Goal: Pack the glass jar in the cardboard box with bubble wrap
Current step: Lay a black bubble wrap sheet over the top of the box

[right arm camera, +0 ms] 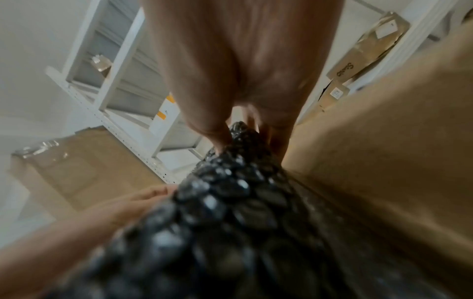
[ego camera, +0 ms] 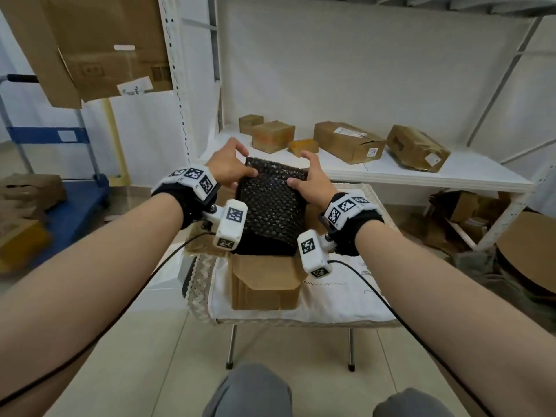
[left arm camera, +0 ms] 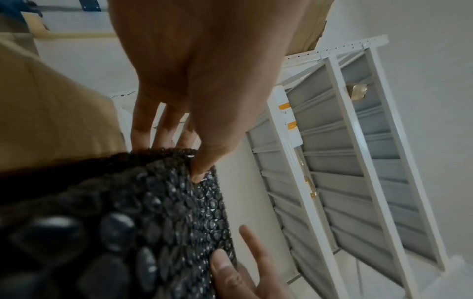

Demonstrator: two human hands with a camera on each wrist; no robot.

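Observation:
A sheet of black bubble wrap [ego camera: 270,206] stands upright with its lower end inside the open cardboard box [ego camera: 264,281]. My left hand [ego camera: 230,167] pinches its top left corner, thumb on the near face and fingers behind. My right hand [ego camera: 307,173] pinches the top right edge the same way. The left wrist view shows the left hand [left arm camera: 176,157] on the bubble wrap [left arm camera: 166,212] beside a box flap [left arm camera: 51,111]. The right wrist view shows the right hand [right arm camera: 245,131] gripping the bubble wrap [right arm camera: 230,202] next to a box flap [right arm camera: 384,151]. No glass jar is visible.
The box sits on a small table with a white cloth [ego camera: 346,296]. Behind it a white shelf [ego camera: 421,176] carries several cardboard boxes [ego camera: 349,139]. A blue trolley [ego camera: 75,200] stands at the left, and flattened cardboard [ego camera: 526,251] lies at the right. Cables trail from both wrists.

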